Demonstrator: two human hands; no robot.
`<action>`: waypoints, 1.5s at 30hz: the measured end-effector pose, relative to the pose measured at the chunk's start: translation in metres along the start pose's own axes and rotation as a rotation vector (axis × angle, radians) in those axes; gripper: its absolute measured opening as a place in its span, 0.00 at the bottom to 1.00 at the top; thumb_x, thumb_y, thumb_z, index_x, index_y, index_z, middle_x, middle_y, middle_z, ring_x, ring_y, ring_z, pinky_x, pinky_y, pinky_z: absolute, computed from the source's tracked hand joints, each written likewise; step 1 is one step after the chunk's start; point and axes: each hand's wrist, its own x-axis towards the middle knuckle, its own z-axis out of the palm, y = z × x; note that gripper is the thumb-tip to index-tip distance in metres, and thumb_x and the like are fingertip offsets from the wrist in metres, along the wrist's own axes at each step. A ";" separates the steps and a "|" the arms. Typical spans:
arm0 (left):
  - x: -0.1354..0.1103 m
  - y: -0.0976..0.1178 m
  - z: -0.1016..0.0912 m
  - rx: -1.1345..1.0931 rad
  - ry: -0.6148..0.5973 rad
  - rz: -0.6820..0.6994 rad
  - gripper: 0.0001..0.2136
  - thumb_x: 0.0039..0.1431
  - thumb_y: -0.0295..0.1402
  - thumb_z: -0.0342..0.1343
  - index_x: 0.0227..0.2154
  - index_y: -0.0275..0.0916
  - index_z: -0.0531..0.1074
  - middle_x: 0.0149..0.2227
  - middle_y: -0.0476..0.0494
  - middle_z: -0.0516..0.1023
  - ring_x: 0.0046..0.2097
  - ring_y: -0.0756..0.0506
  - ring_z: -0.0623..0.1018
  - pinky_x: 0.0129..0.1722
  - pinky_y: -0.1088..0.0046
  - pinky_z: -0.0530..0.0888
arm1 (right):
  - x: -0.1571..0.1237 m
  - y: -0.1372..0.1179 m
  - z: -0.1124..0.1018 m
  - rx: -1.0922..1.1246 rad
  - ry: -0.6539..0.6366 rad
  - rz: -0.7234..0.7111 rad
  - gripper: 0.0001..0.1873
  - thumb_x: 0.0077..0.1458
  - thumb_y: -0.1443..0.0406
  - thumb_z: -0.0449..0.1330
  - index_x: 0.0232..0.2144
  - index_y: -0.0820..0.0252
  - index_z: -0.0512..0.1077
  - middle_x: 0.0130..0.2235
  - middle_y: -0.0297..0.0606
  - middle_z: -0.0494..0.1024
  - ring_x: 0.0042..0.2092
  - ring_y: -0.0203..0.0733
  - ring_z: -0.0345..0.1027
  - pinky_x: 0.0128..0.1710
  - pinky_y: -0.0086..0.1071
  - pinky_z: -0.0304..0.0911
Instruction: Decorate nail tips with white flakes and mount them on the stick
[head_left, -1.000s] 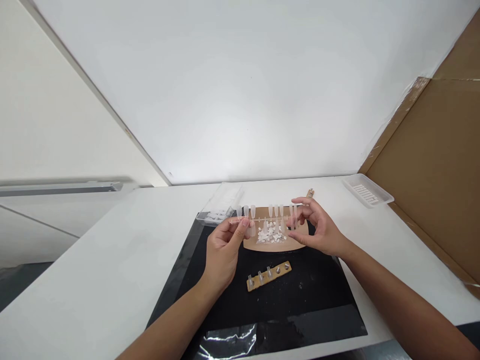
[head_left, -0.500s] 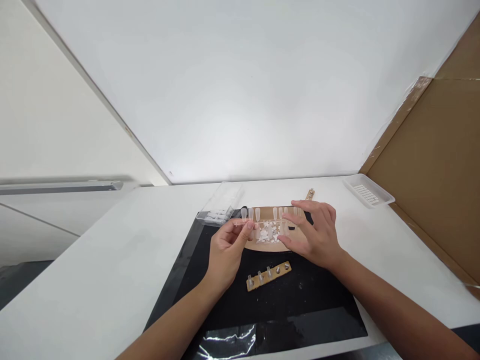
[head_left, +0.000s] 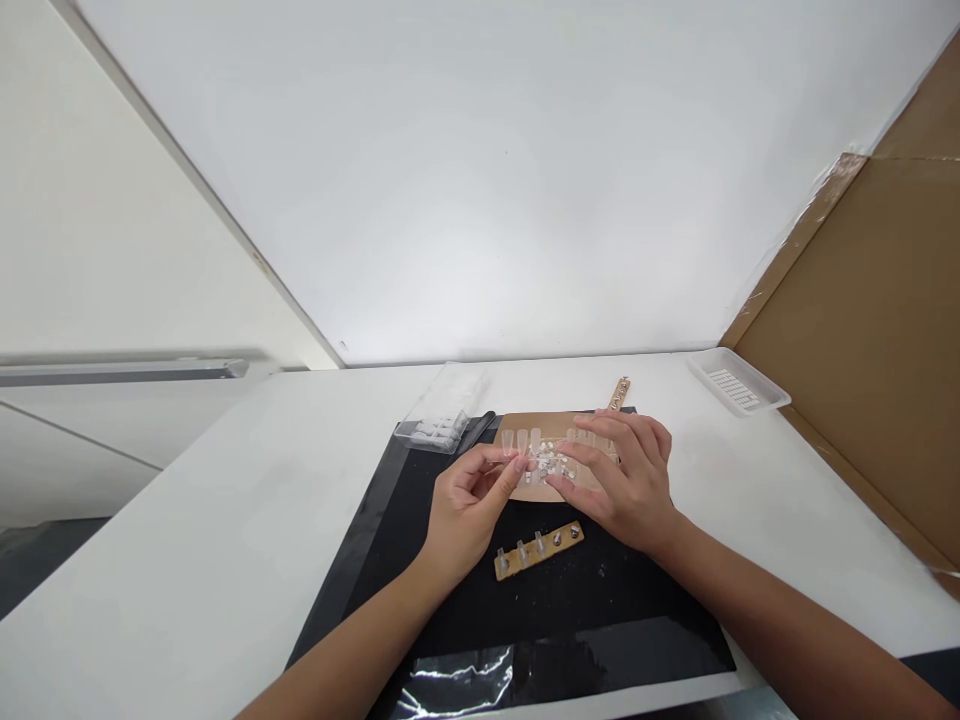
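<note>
Both shifting inward and slightly lower since a second ago: your left hand is pinching the clear tip strip at lower centre of the frame; your right hand is crowding its other end, thumb and fingers apart, contact unclear. Below, three tips are standing on the wooden bar, two posts showing bare; several more tips are remaining on the strip.

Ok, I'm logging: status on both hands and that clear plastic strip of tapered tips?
Left hand pinching strip; right hand at its right half, contact unclear. White pieces on curved tan board behind. No obstruction visible.
</note>
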 end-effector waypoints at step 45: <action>-0.005 0.009 0.004 -0.058 -0.093 -0.036 0.17 0.59 0.49 0.70 0.38 0.40 0.78 0.31 0.44 0.83 0.28 0.47 0.79 0.33 0.70 0.80 | 0.003 -0.008 0.001 0.049 0.018 0.016 0.16 0.58 0.62 0.72 0.48 0.40 0.78 0.49 0.35 0.81 0.53 0.54 0.75 0.54 0.51 0.61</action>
